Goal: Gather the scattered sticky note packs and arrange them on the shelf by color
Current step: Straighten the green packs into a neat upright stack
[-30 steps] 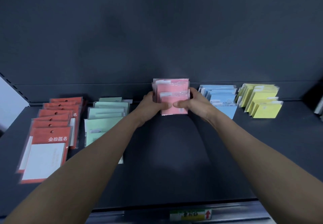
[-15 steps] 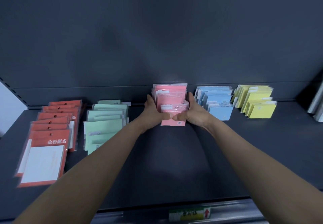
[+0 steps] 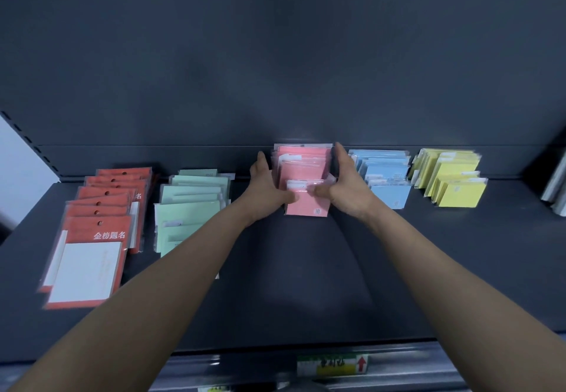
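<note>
Pink sticky note packs [image 3: 303,169] leaning in row at back of shelf [image 3: 306,284], centre, between green packs [image 3: 190,204] and blue packs [image 3: 387,174]. Left hand [image 3: 266,189] and right hand [image 3: 347,188] flanking stack, one per side. Fingers lying straight and together, thumbs resting on front pack. Right fingers hiding stack's right edge. Yellow packs [image 3: 456,182] sitting far right. Red packs [image 3: 95,238] lying far left, front one blurring. Left forearm covering lower green packs. Price label [image 3: 333,365] on shelf lip staying unreadable.
</note>
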Demonstrator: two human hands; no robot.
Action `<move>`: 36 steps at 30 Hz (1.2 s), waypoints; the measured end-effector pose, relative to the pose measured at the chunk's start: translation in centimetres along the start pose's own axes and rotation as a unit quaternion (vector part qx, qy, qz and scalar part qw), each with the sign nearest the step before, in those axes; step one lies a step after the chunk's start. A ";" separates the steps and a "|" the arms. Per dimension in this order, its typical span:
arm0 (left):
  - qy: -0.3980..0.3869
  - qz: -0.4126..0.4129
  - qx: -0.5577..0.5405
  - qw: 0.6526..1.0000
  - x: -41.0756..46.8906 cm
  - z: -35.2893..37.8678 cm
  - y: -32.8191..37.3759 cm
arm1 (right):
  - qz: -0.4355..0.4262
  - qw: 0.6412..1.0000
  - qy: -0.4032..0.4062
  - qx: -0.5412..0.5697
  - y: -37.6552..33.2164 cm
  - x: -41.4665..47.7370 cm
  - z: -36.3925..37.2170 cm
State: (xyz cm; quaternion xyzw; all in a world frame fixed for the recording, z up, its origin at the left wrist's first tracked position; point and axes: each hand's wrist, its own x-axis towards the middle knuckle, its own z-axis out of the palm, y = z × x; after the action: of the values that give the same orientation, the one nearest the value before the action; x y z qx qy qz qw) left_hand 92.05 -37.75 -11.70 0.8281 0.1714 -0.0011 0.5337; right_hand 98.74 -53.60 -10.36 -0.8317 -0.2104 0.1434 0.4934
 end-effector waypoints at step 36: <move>-0.159 -0.106 0.306 0.933 -1.8 -16.4 -7.4 | 0.249 0.959 -0.043 0.133 -7.3 8.2 18.3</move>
State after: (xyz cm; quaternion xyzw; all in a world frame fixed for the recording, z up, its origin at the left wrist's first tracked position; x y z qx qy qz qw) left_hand 85.22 -21.03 -10.88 0.9174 0.1629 -0.2417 0.2710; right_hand 96.20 -32.54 -12.79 -0.7778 0.0030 0.3237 0.5387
